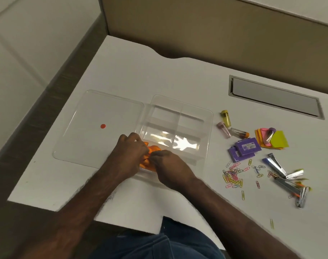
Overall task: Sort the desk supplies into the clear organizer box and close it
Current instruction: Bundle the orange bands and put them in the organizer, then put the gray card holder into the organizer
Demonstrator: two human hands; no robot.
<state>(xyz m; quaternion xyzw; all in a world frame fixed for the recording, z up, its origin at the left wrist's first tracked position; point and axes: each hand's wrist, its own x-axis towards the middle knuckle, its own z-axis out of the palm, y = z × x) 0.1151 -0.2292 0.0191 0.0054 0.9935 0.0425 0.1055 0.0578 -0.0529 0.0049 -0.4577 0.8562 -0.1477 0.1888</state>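
Fingers of the left hand [134,149] curl down into the near-left compartment of the clear plastic organizer box [206,128], closed round a bunch of orange plastic pieces [152,148] that lie there. Just beside it, the right hand [168,162] bends its fingers onto the same orange pieces from the near side, knuckles up, the two hands almost touching over the compartment. What exactly the orange pieces are cannot be told, since the hands cover most of them.

The box sits on the white tabletop [140,71], its other compartments bare of supplies. Its clear hinged lid [95,128] lies open flat to the left, with a small red round sticker [103,126] near its middle.

Well apart to the right lie the remaining supplies: a yellow capped tube [226,117], a pink tube [224,129] and an orange-capped clear tube [239,132]; a stack of pink, orange and yellow sticky notes [277,142]; two purple flat cases [244,149]; a scatter of coloured paper clips [233,177]; and several metal staple removers [288,180] in a loose heap.
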